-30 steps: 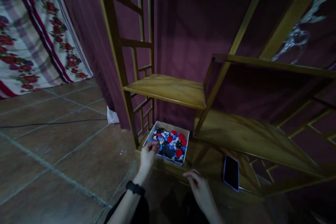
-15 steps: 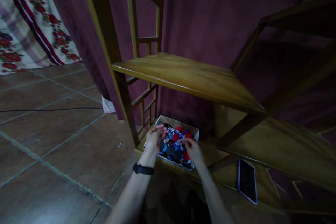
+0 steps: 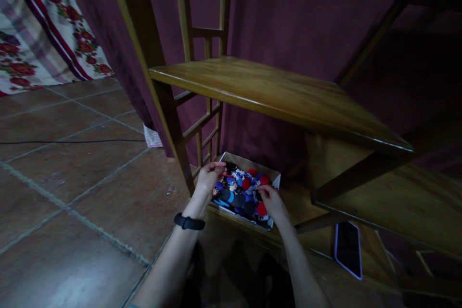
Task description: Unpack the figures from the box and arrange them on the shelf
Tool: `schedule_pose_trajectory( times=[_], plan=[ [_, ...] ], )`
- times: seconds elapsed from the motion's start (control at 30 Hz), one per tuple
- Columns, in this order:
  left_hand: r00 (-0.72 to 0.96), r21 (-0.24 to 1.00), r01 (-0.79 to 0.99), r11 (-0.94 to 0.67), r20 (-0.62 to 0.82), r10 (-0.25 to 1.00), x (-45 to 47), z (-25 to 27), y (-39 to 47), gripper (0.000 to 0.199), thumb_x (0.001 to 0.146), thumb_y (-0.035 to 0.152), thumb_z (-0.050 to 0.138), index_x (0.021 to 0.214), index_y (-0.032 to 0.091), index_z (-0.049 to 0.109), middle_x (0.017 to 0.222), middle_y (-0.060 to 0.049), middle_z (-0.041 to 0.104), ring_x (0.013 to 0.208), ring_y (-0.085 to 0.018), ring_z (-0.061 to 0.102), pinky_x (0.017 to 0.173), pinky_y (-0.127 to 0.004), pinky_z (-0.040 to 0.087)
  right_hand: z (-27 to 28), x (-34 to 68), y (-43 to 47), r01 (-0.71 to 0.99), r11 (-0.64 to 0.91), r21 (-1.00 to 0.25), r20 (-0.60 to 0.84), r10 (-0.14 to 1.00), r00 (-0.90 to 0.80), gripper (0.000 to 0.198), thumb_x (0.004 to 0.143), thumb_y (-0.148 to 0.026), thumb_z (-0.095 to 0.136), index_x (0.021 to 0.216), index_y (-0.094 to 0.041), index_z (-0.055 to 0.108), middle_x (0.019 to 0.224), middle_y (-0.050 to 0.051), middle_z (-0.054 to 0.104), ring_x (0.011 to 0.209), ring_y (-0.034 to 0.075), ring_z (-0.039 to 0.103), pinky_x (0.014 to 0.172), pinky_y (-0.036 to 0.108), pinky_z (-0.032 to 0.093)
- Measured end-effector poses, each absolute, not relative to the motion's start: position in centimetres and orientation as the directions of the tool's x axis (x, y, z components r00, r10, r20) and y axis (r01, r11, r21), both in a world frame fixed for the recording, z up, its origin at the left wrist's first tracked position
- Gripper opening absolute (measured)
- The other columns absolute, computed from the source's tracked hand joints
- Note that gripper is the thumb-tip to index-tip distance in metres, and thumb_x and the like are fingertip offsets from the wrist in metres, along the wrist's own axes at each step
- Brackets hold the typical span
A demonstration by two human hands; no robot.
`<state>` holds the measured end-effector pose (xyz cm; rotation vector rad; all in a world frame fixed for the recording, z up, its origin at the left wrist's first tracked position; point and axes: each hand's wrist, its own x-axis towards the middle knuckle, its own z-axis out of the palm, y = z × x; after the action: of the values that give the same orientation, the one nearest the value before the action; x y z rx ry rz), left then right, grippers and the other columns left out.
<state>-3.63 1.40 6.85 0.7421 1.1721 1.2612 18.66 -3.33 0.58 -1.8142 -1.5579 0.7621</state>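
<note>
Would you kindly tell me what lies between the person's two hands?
The head view shows red round pieces and small blue-and-white pieces in the open box, between the left hand and the right hand.

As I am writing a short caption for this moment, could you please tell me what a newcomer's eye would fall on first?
It would probably be the open box of red, blue and black pieces, a colourful patch low in the middle, beneath the wooden shelf. Next might come the red-flowered cloth hanging at the upper left. The dark-screened smartphone with a pale purple edge lies at the lower right.
</note>
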Motion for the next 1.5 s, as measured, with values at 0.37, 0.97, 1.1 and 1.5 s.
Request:
schedule_pose_trajectory(
  times=[0.37, 0.97, 1.1, 1.5],
  plan=[
    [-0.115, 0.963, -0.201, 0.182, -0.208, 0.971, -4.5, 6.8, 1.9, 0.026, 0.058, 0.027, 0.070, 0.078, 0.012, 0.065, 0.067, -0.005, 0.066, 0.060, -0.012, 0.059, 0.055, -0.022, 0.045, 2.3, 19.4, -2.9, 0.736, -0.231, -0.636, -0.034, 0.962, 0.272, 0.025, 0.083, -0.030, 0.043, 0.095, -0.030, 0.065, 0.100, -0.001, 0.068, 0.093, 0.017, 0.061, 0.081, 0.027, 0.044],
    [-0.026, 0.973, 0.219, 0.075, -0.071, 0.997, -3.9, 3.1, 3.4, 0.027, 0.062, 0.032, 0.060, 0.081, 0.013, 0.063, 0.060, 0.001, 0.059, 0.054, -0.012, 0.053, 0.052, -0.023, 0.040, 1.7, 18.9, -3.5, 0.813, -0.033, -0.582, -0.035, 0.999, 0.016, 0.027, 0.083, -0.018, 0.045, 0.099, -0.027, 0.064, 0.103, 0.001, 0.066, 0.095, 0.016, 0.059, 0.084, 0.026, 0.042],
    [0.010, 0.931, 0.363, 0.027, -0.033, 0.999, -4.2, 2.9, 3.5, 0.025, 0.066, 0.031, 0.055, 0.082, 0.014, 0.063, 0.060, 0.001, 0.058, 0.054, -0.012, 0.052, 0.052, -0.022, 0.039, 1.5, 17.7, -4.2, 0.826, 0.090, -0.556, -0.095, 0.981, -0.171, 0.030, 0.080, -0.016, 0.050, 0.107, -0.025, 0.062, 0.108, 0.003, 0.062, 0.102, 0.017, 0.054, 0.091, 0.028, 0.037],
    [0.234, 0.309, 0.945, -0.105, -0.418, 0.878, -4.2, 4.0, 1.8, 0.030, 0.058, 0.027, 0.067, 0.088, 0.024, 0.064, 0.096, -0.004, 0.065, 0.090, -0.021, 0.060, 0.071, -0.026, 0.045, 0.9, 16.7, -5.2, 0.906, 0.154, -0.395, -0.160, 0.959, -0.233, 0.037, 0.071, -0.017, 0.062, 0.106, -0.028, 0.059, 0.110, 0.002, 0.054, 0.110, 0.021, 0.040, 0.093, 0.034, 0.031]
  ],
)
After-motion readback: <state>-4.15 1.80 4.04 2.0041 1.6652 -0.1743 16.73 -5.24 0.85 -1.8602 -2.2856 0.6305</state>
